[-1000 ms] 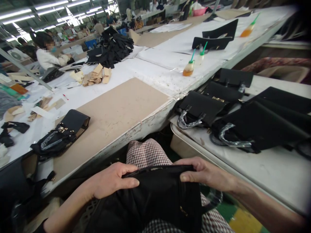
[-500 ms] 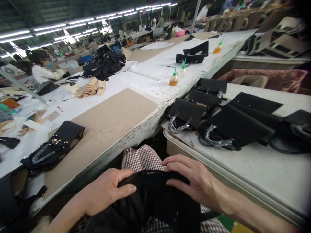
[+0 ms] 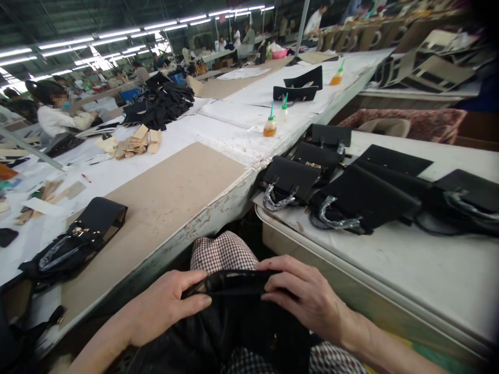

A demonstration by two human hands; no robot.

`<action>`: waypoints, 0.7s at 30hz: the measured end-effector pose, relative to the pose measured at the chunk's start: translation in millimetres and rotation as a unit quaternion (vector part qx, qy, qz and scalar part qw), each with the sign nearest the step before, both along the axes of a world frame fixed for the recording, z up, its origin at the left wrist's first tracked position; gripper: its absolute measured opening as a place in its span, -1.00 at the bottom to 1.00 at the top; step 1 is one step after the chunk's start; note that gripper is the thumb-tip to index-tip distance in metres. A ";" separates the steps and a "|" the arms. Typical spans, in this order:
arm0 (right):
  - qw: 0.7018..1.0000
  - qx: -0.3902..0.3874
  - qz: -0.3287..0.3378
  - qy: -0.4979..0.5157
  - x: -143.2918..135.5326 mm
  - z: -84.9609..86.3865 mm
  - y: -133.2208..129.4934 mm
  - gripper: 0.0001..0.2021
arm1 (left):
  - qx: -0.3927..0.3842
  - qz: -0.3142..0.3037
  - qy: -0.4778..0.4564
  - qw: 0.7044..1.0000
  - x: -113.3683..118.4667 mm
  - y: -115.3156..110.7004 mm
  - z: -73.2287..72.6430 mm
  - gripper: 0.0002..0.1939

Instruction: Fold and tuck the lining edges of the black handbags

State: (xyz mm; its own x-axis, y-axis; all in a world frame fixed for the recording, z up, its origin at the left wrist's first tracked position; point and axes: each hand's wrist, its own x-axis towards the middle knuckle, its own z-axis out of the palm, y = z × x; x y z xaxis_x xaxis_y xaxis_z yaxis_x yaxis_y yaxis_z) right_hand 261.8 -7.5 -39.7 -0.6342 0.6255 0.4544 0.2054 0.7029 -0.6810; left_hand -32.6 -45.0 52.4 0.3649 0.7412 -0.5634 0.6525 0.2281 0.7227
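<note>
A black leather bag (image 3: pixel 234 322) lies across my lap, over checked cloth (image 3: pixel 224 252). At the left end of the bag's upper edge, my left hand (image 3: pixel 167 301) grips it between thumb and fingers. My right hand (image 3: pixel 302 291) pinches the same edge further right, fingertips on the rim. Between the two hands the edge stands slightly parted, showing a narrow dark gap. Part of the bag's lower body runs out of view at the bottom.
Left, a worktable (image 3: pixel 163 192) bears a black handbag (image 3: pixel 89 228), tan pieces (image 3: pixel 134 143) and a heap of black parts (image 3: pixel 159 101). Glue bottles (image 3: pixel 270 124) stand further back. Several black handbags (image 3: pixel 366 197) cover the right-hand table (image 3: pixel 390 275). A co-worker (image 3: pixel 60 114) sits far left.
My right hand's fingers have drawn closer together on the bag's edge, and the gap along that edge shows more. The view has shifted slightly to the right.
</note>
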 end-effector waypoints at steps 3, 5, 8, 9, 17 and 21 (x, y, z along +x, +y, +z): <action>0.997 -0.074 -0.013 -0.007 0.2 0.7 1.8 -0.96 | -0.010 0.002 -0.007 1.000 2.0 2.9 3.6 -0.63; 0.996 -0.079 -0.018 -0.027 -0.9 2.4 4.6 -0.97 | -0.019 0.002 -0.009 1.000 3.8 4.8 8.0 -0.62; 0.997 -0.022 -0.015 -0.069 -4.1 5.2 9.8 -0.93 | -0.027 0.001 -0.011 1.000 6.2 7.2 13.5 -0.62; 0.996 0.001 -0.012 -0.083 -5.6 6.0 11.4 -0.92 | -0.027 0.003 -0.013 1.000 6.7 7.8 14.4 -0.62; 0.987 0.102 -0.024 -0.122 -24.0 12.3 12.1 -0.91 | -0.007 0.006 -0.024 1.000 2.3 7.2 4.2 -0.63; 0.984 0.140 -0.017 -0.109 -25.4 9.9 12.6 -0.82 | -0.002 0.008 -0.028 1.000 -2.2 4.0 -5.4 -0.66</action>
State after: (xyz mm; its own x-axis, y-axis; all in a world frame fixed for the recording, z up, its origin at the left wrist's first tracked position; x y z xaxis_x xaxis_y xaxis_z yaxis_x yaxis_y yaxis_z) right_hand 236.5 5.1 -29.9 -0.7164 0.5181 0.4672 0.3516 0.8465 -0.3996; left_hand -34.8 -41.0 47.0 0.3841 0.7444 -0.5462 0.6081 0.2412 0.7564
